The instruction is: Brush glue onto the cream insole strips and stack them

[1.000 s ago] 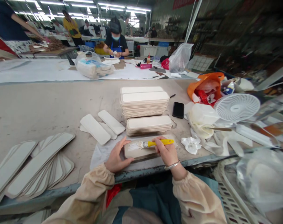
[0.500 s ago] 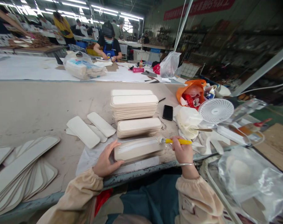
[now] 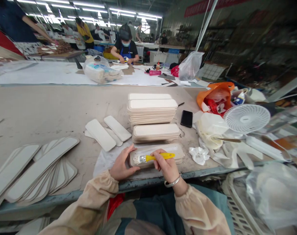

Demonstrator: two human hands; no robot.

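Observation:
My right hand is closed round the yellow handle of a flat paintbrush. Its bristles lie at the left end of the topmost pale panel in a low stack, where whitish wet streaks show. Thumb and fingers of my left hand grip that stack's left end. Just behind it stands a neat stack of long rounded panels, each with a white strip on top. A taller stack of the same kind rises farther back. Loose white strips lie to the left.
Fanned long panels cover the table's left front. To the right are a black phone, crumpled white paper, a white fan and an orange bag. Across the white table, a co-worker handles pieces.
My right hand has carried the brush leftward along the panel, from its right end to its left end. My left hand stays at the stack. The view has shifted left.

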